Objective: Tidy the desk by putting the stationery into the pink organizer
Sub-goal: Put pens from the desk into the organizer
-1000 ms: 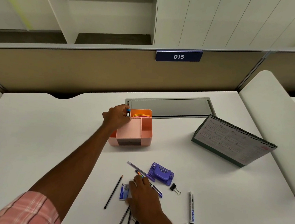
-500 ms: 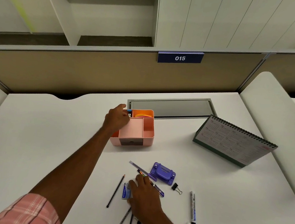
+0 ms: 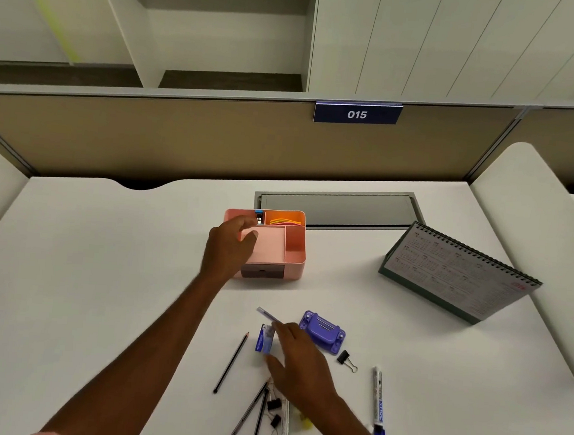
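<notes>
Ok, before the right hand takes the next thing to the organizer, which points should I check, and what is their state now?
1. Left hand free: ok, its fingers are relaxed above the pink organizer and hold nothing.
2. Organizer upright on the desk: ok.
3. Room inside: ok, the large front compartment shows a bare floor.
4. Right hand has a firm grip: cannot tell, it covers part of the purple pen and the blue box, and the contact is hidden.
5. Desk tidy: not ok, the pencil, hole punch and marker lie outside.
</notes>
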Demonstrator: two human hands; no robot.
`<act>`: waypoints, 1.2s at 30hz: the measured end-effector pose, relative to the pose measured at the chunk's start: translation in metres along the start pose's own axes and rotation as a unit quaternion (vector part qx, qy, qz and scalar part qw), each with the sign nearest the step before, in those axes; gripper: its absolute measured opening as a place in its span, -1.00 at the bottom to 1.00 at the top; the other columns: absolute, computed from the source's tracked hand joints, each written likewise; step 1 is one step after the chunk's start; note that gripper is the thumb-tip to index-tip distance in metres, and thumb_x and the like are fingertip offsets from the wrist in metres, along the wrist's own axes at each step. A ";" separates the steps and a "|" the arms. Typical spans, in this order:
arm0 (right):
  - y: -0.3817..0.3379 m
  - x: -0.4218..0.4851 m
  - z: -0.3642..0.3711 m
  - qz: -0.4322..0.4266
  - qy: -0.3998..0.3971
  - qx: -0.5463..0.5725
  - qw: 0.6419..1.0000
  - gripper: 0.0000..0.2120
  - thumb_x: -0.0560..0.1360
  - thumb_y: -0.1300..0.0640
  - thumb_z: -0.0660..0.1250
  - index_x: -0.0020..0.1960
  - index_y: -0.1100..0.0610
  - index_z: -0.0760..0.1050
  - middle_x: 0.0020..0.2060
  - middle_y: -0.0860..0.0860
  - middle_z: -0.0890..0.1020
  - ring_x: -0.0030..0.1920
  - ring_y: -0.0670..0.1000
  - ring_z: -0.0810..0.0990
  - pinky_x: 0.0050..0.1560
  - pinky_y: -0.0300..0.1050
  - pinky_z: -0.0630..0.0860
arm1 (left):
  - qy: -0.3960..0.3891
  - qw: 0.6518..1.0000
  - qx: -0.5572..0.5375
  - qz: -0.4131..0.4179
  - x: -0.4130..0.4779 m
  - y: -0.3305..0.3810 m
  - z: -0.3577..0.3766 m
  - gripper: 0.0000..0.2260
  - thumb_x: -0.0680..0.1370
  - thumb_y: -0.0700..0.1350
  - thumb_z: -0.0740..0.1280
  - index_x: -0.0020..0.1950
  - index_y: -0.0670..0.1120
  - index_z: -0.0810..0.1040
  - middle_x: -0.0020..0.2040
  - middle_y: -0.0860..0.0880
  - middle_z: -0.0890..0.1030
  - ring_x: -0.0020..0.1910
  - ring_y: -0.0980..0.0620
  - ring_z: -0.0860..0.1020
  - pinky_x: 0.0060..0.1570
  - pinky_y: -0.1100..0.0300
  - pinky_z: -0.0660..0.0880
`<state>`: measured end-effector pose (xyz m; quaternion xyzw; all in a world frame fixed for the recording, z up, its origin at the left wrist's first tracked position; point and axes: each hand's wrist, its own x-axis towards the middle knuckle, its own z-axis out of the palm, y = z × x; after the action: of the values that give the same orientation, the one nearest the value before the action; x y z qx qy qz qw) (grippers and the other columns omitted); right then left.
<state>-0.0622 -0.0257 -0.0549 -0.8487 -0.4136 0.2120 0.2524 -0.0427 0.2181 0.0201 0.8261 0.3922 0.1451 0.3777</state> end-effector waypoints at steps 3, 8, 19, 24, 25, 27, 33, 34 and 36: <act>-0.002 0.002 -0.011 0.005 0.029 0.037 0.999 -0.54 0.58 -0.07 0.33 0.45 -0.11 0.34 0.27 -0.15 0.51 0.23 -0.11 0.51 0.14 -0.21 0.53 | -0.012 0.998 -0.058 0.005 -0.029 0.001 0.003 -0.77 0.65 -0.12 0.37 0.29 -0.05 0.64 0.25 -0.01 0.66 0.23 -0.03 0.62 -0.11 0.45 0.48; -0.006 0.007 -0.023 0.027 0.070 0.066 0.995 -0.47 0.59 -0.15 0.33 0.52 -0.08 0.31 0.31 -0.15 0.51 0.24 -0.13 0.51 0.13 -0.24 0.53 | -0.089 0.987 -0.116 -0.069 -0.080 -0.007 0.012 -0.90 0.59 -0.06 0.43 0.09 0.04 0.70 -0.02 0.10 0.71 -0.01 0.12 0.66 0.05 0.21 0.63; -0.012 0.010 -0.030 0.062 0.104 0.091 0.988 -0.43 0.58 -0.15 0.37 0.52 -0.09 0.31 0.35 -0.14 0.51 0.21 -0.14 0.53 0.07 -0.30 0.49 | -0.127 0.956 -0.209 -0.162 -0.144 -0.017 0.026 -0.75 0.57 0.09 0.45 0.08 -0.08 0.67 -0.17 0.00 0.75 -0.19 0.01 0.74 -0.04 0.04 0.71; -0.015 0.006 -0.026 0.061 0.097 0.089 0.989 -0.44 0.59 -0.14 0.35 0.54 -0.11 0.28 0.35 -0.15 0.49 0.24 -0.15 0.52 0.09 -0.24 0.56 | -0.058 0.964 -0.212 -0.152 -0.141 -0.016 0.016 -0.81 0.55 0.00 0.50 0.09 -0.06 0.68 -0.17 -0.01 0.74 -0.24 0.04 0.73 -0.12 0.12 0.71; -0.014 0.003 -0.024 0.056 0.095 0.084 0.990 -0.45 0.60 -0.14 0.34 0.54 -0.11 0.28 0.36 -0.15 0.49 0.26 -0.14 0.52 0.13 -0.20 0.57 | -0.045 0.965 -0.210 -0.149 -0.139 -0.016 0.013 -0.81 0.54 0.00 0.51 0.08 -0.06 0.69 -0.18 -0.01 0.74 -0.25 0.04 0.73 -0.12 0.10 0.71; -0.013 -0.002 -0.021 0.043 0.086 0.070 0.993 -0.48 0.61 -0.12 0.32 0.54 -0.10 0.31 0.37 -0.14 0.49 0.31 -0.10 0.51 0.21 -0.16 0.54 | -0.024 0.969 -0.204 -0.138 -0.133 -0.017 0.005 -0.81 0.53 -0.01 0.52 0.08 -0.06 0.70 -0.20 0.01 0.74 -0.24 0.04 0.72 -0.12 0.08 0.71; -0.011 -0.016 -0.009 0.006 -0.031 -0.043 0.999 -0.69 0.63 -0.07 0.26 0.33 -0.02 0.52 0.26 -0.07 0.57 0.25 0.00 0.55 0.17 -0.04 0.55 | 0.044 0.977 -0.182 -0.098 -0.091 -0.014 -0.025 -0.91 0.53 -0.02 0.52 -0.02 0.00 0.73 -0.26 0.00 0.73 -0.27 -0.04 0.71 -0.14 -0.02 0.70; -0.010 -0.016 -0.006 0.005 -0.061 -0.076 0.995 -0.72 0.64 -0.06 0.23 0.27 0.02 0.53 0.22 -0.03 0.58 0.23 0.04 0.57 0.15 0.01 0.55 | 0.053 0.979 -0.174 -0.091 -0.082 -0.011 -0.030 -0.93 0.53 -0.02 0.52 -0.05 0.00 0.72 -0.27 -0.01 0.73 -0.27 -0.04 0.71 -0.14 -0.03 0.70; -0.009 -0.018 -0.002 -0.011 -0.106 -0.134 0.985 -0.74 0.64 -0.02 0.22 0.20 0.10 0.54 0.15 0.06 0.60 0.20 0.12 0.57 0.10 0.05 0.54 | 0.072 0.983 -0.151 -0.077 -0.063 -0.006 -0.036 -0.89 0.54 -0.02 0.51 -0.04 -0.04 0.73 -0.25 -0.02 0.73 -0.30 0.00 0.69 -0.13 -0.04 0.70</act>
<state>-0.0773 -0.0359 -0.0452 -0.8429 -0.4722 0.2404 0.0942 -0.1060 0.1915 0.0438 0.7142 0.4544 0.2319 0.4792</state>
